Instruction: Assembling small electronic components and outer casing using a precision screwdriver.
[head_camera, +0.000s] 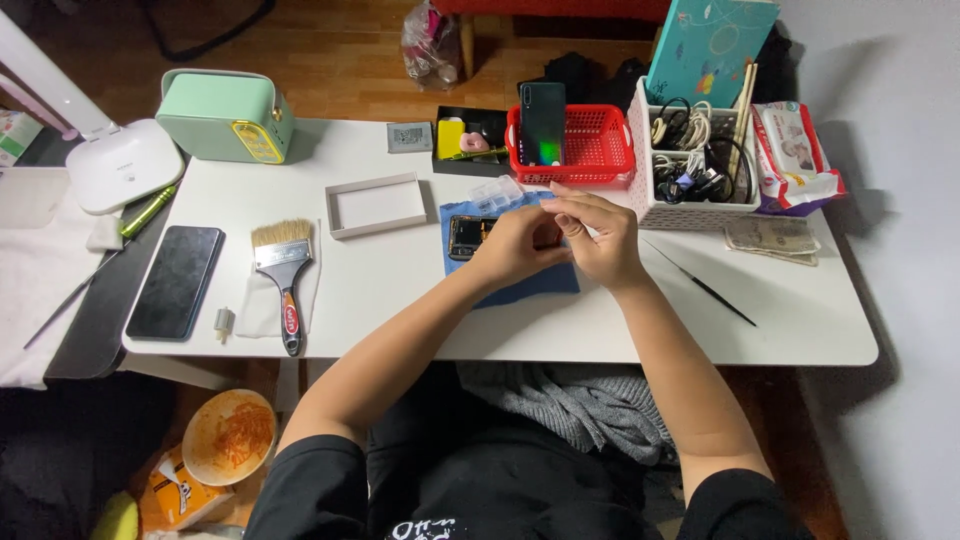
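I see the left hand (510, 245) and right hand (598, 235) pinched together over the opened phone (468, 236) on the blue cloth (545, 283), and any slip could drop whatever tiny part they're pinching.

Both hands over blue cloth (540, 282) on white table (800, 320). Left hand (512, 245) and right hand (600, 232) touching, fingers pinched together above opened phone (466, 236); what's pinched too small to tell. Clear small-parts box (497, 192) just behind. Red basket (590, 145) holding upright phone (542, 122). Paintbrush (285, 265) and dark phone (176, 280) well left. Thin black tool (700, 283) right of hands.
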